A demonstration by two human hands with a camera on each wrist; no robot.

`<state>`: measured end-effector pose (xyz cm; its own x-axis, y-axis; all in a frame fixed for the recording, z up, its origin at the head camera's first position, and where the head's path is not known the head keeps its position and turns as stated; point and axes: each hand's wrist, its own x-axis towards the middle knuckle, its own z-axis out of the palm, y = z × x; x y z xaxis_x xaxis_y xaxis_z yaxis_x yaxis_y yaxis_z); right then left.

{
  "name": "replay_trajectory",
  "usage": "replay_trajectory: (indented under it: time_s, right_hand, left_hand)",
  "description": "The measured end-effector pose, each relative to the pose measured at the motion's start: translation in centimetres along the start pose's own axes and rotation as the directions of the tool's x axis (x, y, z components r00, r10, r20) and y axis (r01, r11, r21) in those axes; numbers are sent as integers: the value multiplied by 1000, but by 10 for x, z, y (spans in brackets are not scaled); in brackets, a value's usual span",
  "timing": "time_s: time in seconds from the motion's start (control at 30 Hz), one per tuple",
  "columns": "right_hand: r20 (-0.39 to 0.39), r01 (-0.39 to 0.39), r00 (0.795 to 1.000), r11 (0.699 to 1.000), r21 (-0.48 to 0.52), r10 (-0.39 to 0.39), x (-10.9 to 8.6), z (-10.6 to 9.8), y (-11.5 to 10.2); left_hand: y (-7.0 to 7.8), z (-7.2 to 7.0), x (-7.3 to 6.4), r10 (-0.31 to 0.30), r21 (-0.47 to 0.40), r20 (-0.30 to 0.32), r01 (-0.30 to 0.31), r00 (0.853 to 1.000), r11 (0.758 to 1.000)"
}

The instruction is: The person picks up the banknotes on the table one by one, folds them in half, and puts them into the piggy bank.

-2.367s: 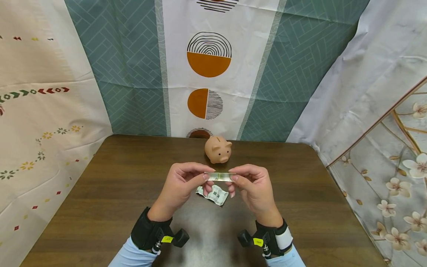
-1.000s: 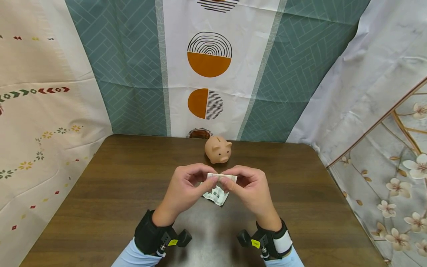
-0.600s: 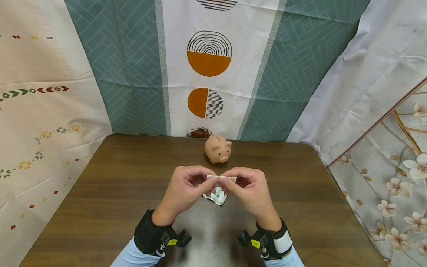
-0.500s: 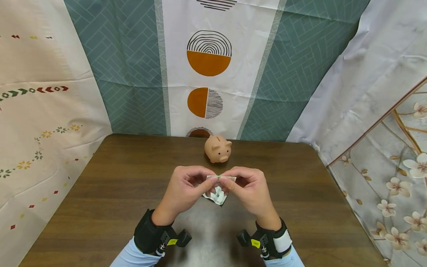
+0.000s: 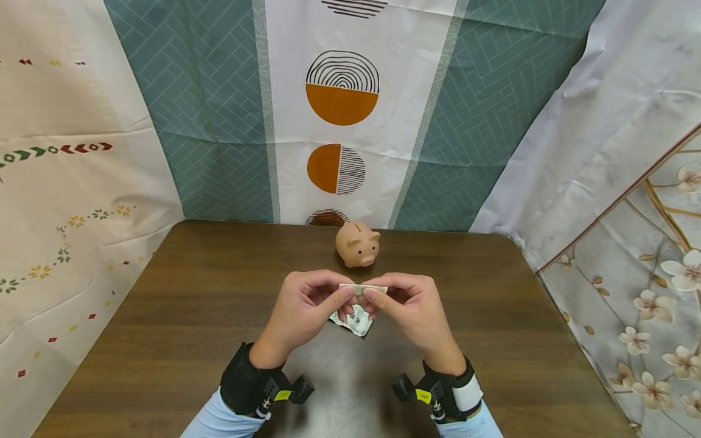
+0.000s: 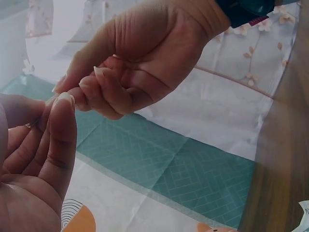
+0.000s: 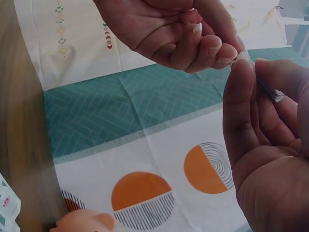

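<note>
Both hands meet over the middle of the table, holding a narrow pale folded paper strip (image 5: 378,289) between them. My left hand (image 5: 306,310) pinches its left part between thumb and fingers, and my right hand (image 5: 413,310) grips the right part the same way. The thumbs are close together at the strip's middle, covering much of it. In the right wrist view a greyish end of the strip (image 7: 278,96) sticks out past the right fingers. Below the hands lies a crumpled whitish-green printed paper (image 5: 358,321), partly hidden by the fingers.
A peach piggy bank (image 5: 357,244) with a slot on top stands just beyond the hands, near the back of the brown wooden table (image 5: 219,280). Patterned cloths hang behind the table and on both sides.
The hands have come closer together along the strip since the earliest frame, their thumbs now near its middle. Just lately they have risen slightly and the strip has tipped a little.
</note>
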<state>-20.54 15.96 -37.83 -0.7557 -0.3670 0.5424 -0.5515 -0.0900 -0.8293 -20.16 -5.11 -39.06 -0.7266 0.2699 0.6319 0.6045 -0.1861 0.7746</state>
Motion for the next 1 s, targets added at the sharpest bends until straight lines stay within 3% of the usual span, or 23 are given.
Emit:
replay_trajectory:
  time_s: [0.4, 1.0]
  right_hand:
    - [-11, -57, 998, 998, -33, 56, 0, -2, -1]
    - [5, -88, 996, 996, 31, 88, 0, -4, 0]
  left_hand:
    - [-2, 1, 0, 13, 34, -10, -13, 1000, 999]
    - [-2, 0, 0, 25, 30, -15, -25, 1000, 999]
